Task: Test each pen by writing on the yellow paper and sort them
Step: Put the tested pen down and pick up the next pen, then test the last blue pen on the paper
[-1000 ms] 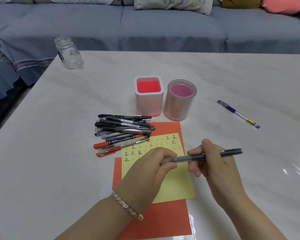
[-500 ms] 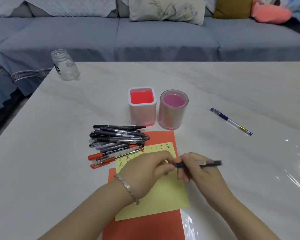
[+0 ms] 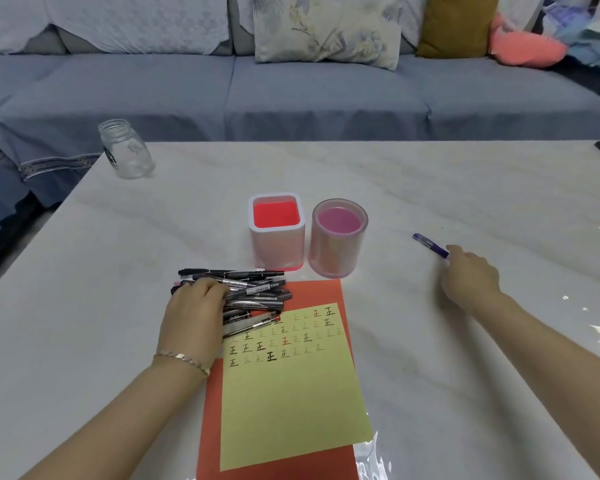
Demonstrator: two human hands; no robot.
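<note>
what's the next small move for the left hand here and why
Probably pinch one pen out of the pile and bring it to the yellow paper. The left hand rests on the pile; whether it grips a pen yet can't be told. The paper has bare room below the written marks.

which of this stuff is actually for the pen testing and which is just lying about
For the job:
- pile of pens
- yellow paper
- blue pen
- square holder and round holder, probably for sorting

Lying about:
- glass jar
- orange sheet under the paper
- sofa and floral cushion
</note>
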